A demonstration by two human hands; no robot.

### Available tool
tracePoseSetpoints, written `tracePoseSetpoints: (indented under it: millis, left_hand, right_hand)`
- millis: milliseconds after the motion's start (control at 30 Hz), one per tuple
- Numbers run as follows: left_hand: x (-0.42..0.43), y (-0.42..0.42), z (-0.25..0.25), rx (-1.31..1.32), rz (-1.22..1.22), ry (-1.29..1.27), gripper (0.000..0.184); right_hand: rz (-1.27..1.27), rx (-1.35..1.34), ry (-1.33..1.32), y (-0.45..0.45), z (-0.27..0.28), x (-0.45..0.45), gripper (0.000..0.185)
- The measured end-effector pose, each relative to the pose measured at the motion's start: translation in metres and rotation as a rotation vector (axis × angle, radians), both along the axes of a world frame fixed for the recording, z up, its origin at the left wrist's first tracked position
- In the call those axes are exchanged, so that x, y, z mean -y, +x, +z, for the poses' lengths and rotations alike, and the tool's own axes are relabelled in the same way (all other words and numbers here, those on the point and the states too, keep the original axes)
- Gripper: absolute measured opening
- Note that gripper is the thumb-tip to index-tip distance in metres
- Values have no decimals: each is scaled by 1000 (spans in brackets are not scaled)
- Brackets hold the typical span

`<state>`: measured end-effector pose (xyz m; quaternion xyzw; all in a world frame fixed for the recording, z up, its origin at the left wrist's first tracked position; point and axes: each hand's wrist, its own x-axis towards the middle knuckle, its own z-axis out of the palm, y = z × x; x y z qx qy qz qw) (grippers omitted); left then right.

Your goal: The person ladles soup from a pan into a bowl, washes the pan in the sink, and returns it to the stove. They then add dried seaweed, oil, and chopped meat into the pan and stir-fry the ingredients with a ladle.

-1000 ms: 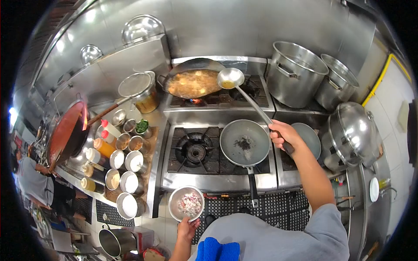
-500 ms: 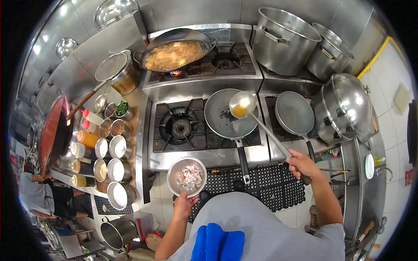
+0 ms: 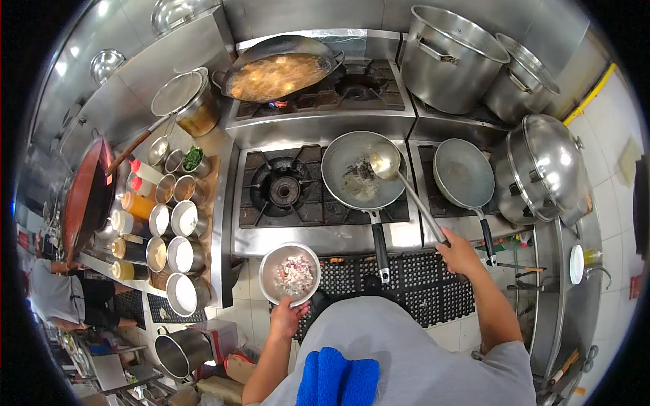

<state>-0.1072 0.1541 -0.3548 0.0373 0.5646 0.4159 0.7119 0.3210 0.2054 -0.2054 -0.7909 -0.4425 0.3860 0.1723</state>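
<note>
My left hand (image 3: pixel 290 317) grips the near rim of a steel bowl (image 3: pixel 269 262). Chopped pale and reddish pieces (image 3: pixel 295 272) lie in that bowl. My right hand (image 3: pixel 458 251) is closed round the handle of a long ladle (image 3: pixel 385 161). The ladle's bowl is over the right side of a grey frying pan (image 3: pixel 338 162), which sits on the front burner with its black handle toward me. Dark bits (image 3: pixel 361 169) and a thin wet film show on the pan's bottom.
A wok (image 3: pixel 252 55) of bubbling oil with golden pieces stands on the back burner over a flame. Another frying pan (image 3: pixel 463 173) and a domed steamer (image 3: pixel 542 166) are at right. Big stockpots (image 3: pixel 450 71) stand behind. Squeeze bottles (image 3: pixel 137 205) and metal containers (image 3: pixel 183 292) line the left counter.
The ladle has tipped; the yellow liquid seen in it before no longer shows there, and a wet film shows in the pan. My right hand has shifted slightly left and up.
</note>
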Motion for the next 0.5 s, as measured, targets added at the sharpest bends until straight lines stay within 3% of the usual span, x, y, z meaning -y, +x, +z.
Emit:
tracePoseSetpoints:
  millis: [133, 200, 233, 300, 333, 367, 433, 500]
  left_hand:
    - [6, -2, -8, 8, 25, 10, 37]
    - [7, -1, -11, 16, 17, 12, 38]
    - [6, 1, -10, 17, 15, 3, 38]
    - [5, 4, -9, 18, 14, -5, 38]
    - [4, 5, -9, 36, 10, -5, 38]
    - [1, 5, -8, 52, 6, -2, 38]
    - [-1, 8, 5, 21, 6, 10, 37]
    - [-2, 10, 10, -6, 6, 21, 36]
  right_hand:
    - [92, -89, -132, 11, 10, 3, 55]
    - [44, -412, -110, 13, -13, -9, 54]
    - [41, -411, -109, 10, -21, -17, 54]
    - [32, -279, -36, -8, -26, -33, 52]
    - [102, 35, -5, -19, -17, -33, 52]
    - [103, 35, 1, -11, -25, -30, 52]
    - [417, 634, 256, 16, -52, -13, 55]
    - [455, 662, 301, 13, -21, -1, 55]
